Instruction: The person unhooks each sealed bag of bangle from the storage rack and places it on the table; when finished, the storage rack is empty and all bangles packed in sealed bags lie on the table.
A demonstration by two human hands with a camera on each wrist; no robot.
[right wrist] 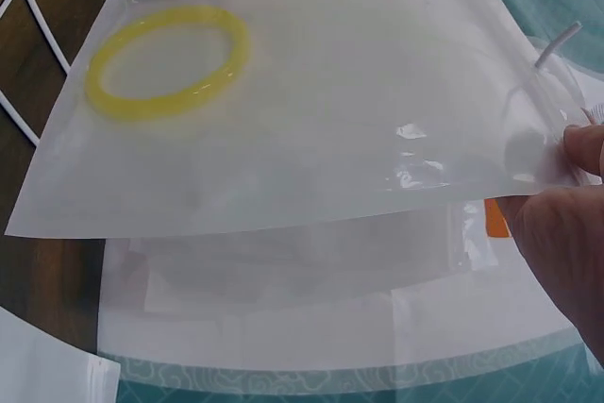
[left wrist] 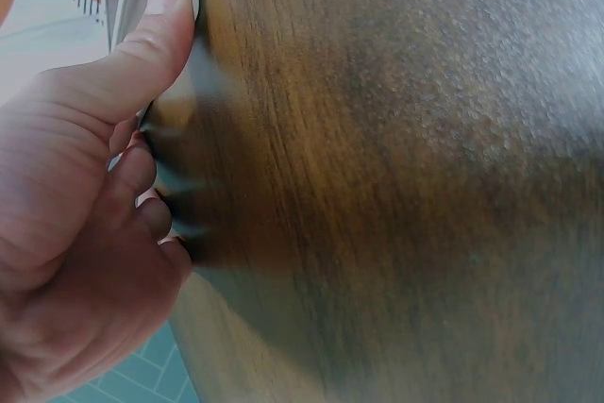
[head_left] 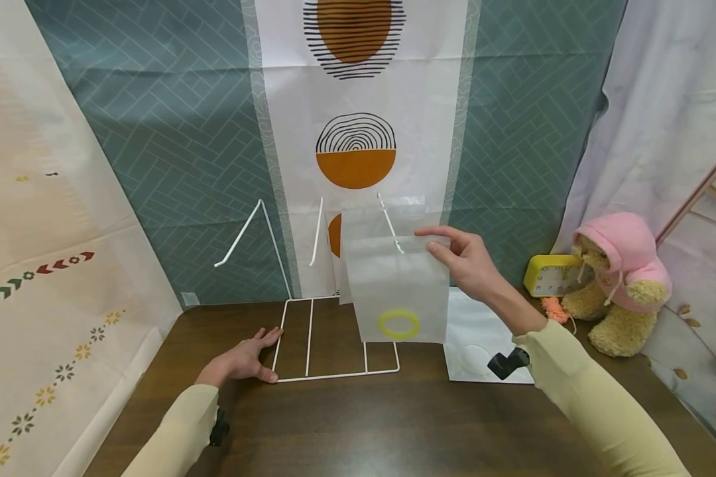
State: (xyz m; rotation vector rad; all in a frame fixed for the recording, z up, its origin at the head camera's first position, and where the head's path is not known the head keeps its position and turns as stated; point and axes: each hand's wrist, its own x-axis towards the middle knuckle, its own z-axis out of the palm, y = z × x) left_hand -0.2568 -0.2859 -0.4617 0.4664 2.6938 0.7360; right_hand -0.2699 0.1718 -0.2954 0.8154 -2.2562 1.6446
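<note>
Right hand (head_left: 474, 265) pinches a clear-white bag (head_left: 400, 285) at a wire rack (head_left: 334, 377)

Thumb and fingers grip the bag's upper right corner. It is translucent and flat, glossy in places, with a yellow ring (head_left: 382, 324) showing near its bottom edge. The bag hangs upright at the rack's right-hand prong (head_left: 388, 215), whose tip pokes out through its top. It hides part of the rack's base and much of a second translucent bag (head_left: 358, 218) behind it.

The left hand (head_left: 244, 358), fingers spread, touches the base's left side, thumb at the front corner. Two more white prongs stand to the left.

Right of the rack, a whitish pouch (head_left: 462, 331) lies on the brown table (head_left: 358, 424), partly covered by the right forearm. Beyond are orange yarn (head_left: 553, 309), a yellow clock (head_left: 534, 271) and a teddy bear (head_left: 623, 281) in a pink hoodie, which overlaps the clock.
</note>
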